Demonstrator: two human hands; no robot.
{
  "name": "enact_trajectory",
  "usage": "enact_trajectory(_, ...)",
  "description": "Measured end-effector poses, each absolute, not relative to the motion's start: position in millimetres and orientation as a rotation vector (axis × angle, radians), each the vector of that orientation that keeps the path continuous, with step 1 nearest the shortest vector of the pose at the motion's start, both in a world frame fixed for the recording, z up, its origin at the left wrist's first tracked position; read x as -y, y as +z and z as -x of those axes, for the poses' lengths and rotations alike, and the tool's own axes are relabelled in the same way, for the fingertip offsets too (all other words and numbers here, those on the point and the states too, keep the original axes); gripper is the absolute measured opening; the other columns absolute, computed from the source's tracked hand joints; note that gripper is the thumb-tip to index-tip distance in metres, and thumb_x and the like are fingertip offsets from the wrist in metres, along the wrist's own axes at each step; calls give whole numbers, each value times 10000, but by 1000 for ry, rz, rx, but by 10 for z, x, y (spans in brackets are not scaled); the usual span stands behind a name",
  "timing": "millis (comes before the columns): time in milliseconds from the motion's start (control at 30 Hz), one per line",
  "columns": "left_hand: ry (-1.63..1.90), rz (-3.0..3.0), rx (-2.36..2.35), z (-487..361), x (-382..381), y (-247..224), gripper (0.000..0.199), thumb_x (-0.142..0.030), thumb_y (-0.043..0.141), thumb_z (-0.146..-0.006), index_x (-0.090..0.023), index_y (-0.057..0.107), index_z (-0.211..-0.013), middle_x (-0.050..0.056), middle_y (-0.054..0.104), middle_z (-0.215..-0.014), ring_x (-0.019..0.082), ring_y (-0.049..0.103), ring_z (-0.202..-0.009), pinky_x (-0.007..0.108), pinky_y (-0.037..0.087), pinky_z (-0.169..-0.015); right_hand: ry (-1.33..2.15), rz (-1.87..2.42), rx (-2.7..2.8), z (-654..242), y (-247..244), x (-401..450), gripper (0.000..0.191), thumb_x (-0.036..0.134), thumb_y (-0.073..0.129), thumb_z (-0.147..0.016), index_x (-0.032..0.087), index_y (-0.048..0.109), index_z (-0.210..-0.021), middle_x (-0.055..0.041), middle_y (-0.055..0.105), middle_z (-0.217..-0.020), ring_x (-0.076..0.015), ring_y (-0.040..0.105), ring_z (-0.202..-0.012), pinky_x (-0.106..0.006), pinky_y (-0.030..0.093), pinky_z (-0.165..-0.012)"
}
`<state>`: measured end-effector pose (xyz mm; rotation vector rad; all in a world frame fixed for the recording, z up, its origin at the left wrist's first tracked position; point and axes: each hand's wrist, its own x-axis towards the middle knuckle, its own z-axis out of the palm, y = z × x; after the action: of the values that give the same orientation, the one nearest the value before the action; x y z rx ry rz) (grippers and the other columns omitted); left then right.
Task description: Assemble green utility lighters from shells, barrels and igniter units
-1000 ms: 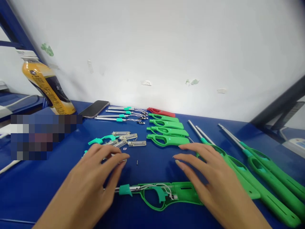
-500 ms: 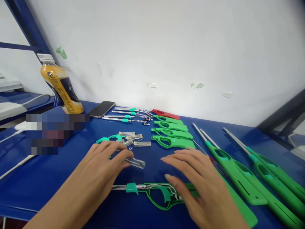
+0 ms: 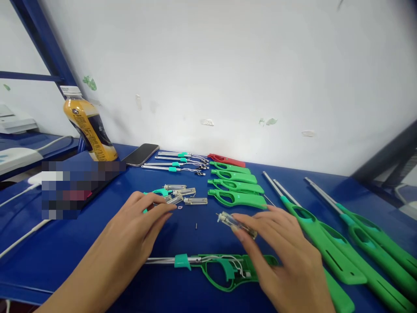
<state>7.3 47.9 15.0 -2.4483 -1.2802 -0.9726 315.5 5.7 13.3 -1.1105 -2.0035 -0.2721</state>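
Between the thumb and fingers of my right hand (image 3: 280, 248) is a clear fuel tank (image 3: 237, 224), its valve end pointing left. My left hand (image 3: 137, 226) hovers left of it, fingertips close together, with nothing visible between them. Below both hands lies an open green lighter half (image 3: 221, 284) with white wires, a teal trigger (image 3: 227, 268) and a metal rod with a teal collar (image 3: 182, 261); my right hand partly covers its right end. A tiny metal pin (image 3: 196, 226) rests on the blue table. More clear tanks (image 3: 195, 201) lie beyond my left hand, near teal triggers (image 3: 162, 191).
Rod and wire assemblies (image 3: 161, 168), green half shells (image 3: 237, 198) and a red one (image 3: 228, 160) line the back. Long green lighters (image 3: 339, 248) lie right. A phone (image 3: 142, 154), yellow bottle (image 3: 89, 128) and white cables (image 3: 24, 237) are left.
The clear tank has passed from my left hand to my right hand. My left fingers have let go of it. The small pin now shows on the table between the hands.
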Motion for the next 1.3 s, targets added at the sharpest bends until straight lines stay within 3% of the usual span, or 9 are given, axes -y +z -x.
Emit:
enact_trajectory(200,-791,2550,1433,-93,-559,28,401,-276,453,-1189,-289,840,-1296,72,747,-1065,267,632,-911,368,531,-749,-330,1037,2006,-3085,145,-86,204,176,692,-1145,254,740,-1328,76,837,-977,-134,780,-910,-327,426,-1234)
enact_trajectory(400,-755,2614,1534,-125,-537,-3,438,-372,432,-1209,-290,857,-1142,64,625,-996,261,607,-895,395,496,-775,-315,1036,1994,-3075,160,-81,188,171,696,-1141,246,746,-1306,71,843,-976,-138,776,-902,-328,419,-1239)
enact_trajectory(633,-804,2700,1540,-74,-523,-47,347,-367,522,-1178,-322,838,-1041,49,701,-1086,281,657,-1030,396,507,-842,-304,1018,2019,-3089,157,-78,175,167,707,-1131,241,742,-1286,64,858,-997,-141,778,-899,-334,400,-1251)
enact_trajectory(967,-992,2664,1512,-147,-533,2,294,-299,541,-1106,-290,776,-931,19,776,-983,281,751,-907,392,548,-806,-258,1024,2037,-3066,162,-85,169,182,695,-1147,255,715,-1298,78,842,-1011,-135,784,-903,-338,392,-1247)
enact_trajectory(1067,-1137,2607,1516,-232,-483,92,223,-338,591,-1110,-287,778,-1001,-8,809,-973,240,793,-867,345,579,-784,-235,1031,2035,-3059,156,-84,133,194,674,-1163,260,702,-1275,76,859,-1065,-127,799,-919,-322,381,-1251)
enact_trajectory(1200,-1307,2613,1495,-385,-387,220,153,-294,652,-1092,-314,784,-1016,-108,819,-841,106,745,-634,200,552,-631,-205,1001,2043,-3068,146,-76,114,194,650,-1179,260,696,-1259,72,864,-1094,-114,816,-954,-302,387,-1240)
enact_trajectory(1300,-1423,2610,1520,-481,-322,274,173,-283,665,-1088,-336,797,-989,-138,839,-862,73,762,-647,139,556,-622,-180,949,2106,-3082,156,-76,155,173,657,-1179,270,727,-1278,76,851,-1073,-110,815,-957,-310,392,-1231)
